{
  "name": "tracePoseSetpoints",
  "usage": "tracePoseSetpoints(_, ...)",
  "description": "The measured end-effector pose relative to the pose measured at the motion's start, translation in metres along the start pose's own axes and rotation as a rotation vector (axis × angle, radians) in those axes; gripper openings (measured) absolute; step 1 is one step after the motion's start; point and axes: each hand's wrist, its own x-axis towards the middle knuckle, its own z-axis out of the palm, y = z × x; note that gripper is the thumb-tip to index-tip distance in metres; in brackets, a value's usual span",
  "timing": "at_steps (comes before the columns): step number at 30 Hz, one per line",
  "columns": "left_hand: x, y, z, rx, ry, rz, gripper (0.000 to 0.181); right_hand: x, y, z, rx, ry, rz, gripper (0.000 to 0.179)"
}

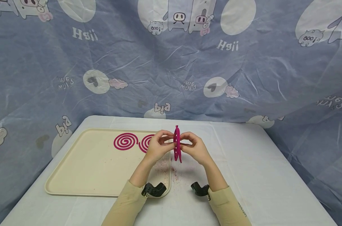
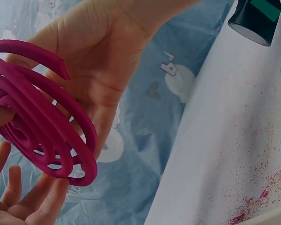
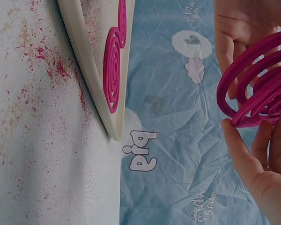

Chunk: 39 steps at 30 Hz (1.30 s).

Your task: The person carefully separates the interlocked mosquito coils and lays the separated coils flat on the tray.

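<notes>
A pair of magenta mosquito coils (image 1: 177, 144), one wound into the other, is held upright on edge above the tray's right rim. My left hand (image 1: 158, 146) pinches it from the left between thumb and fingers. From the right, my right hand (image 1: 196, 147) grips the opposite face the same way. In the left wrist view the rings of the coils (image 2: 56, 126) stand partly spread apart, with gaps between them. The right wrist view shows the near edge of the coils (image 3: 234, 101) by the fingertips.
A cream tray (image 1: 83, 163) lies on the white-covered table (image 1: 253, 169). Near its back are a flat mosquito coil (image 1: 125, 141) and a second coil (image 1: 144, 143), partly behind my left hand. Magenta crumbs (image 1: 173, 172) are scattered around the tray's right rim. A patterned blue cloth (image 1: 159, 62) hangs behind.
</notes>
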Motion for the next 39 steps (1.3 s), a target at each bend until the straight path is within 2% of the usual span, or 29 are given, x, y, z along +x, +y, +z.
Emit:
tracePoseSetpoints(3,0.0,-0.001,-0.001,-0.015,-0.004,-0.015,0.044,0.0,0.0,0.0,0.013,-0.002,-0.005,0.028)
tracePoseSetpoints(8,0.0,0.0,-0.004,0.017,-0.017,-0.012,0.052,0.0,0.0,-0.002,0.014,-0.023,-0.009,0.027)
tracePoseSetpoints(11,0.0,0.002,-0.006,0.038,-0.03,-0.012,0.051,-0.001,0.0,-0.003,0.017,-0.051,-0.006,0.028)
tracePoseSetpoints(18,0.0,0.006,-0.009,0.107,-0.056,-0.062,0.048,-0.002,0.0,-0.009,0.022,-0.099,-0.013,0.028)
tracePoseSetpoints(28,0.001,0.008,-0.014,0.218,-0.096,-0.033,0.045,-0.002,0.0,-0.013,0.017,-0.125,-0.035,0.033)
tracePoseSetpoints(33,0.0,0.007,-0.014,0.195,-0.108,-0.013,0.046,-0.002,-0.001,-0.013,0.008,-0.137,-0.048,0.037)
tracePoseSetpoints(39,-0.001,0.006,-0.012,0.158,-0.129,-0.046,0.045,-0.002,0.004,-0.013,0.04,-0.16,-0.028,0.051)
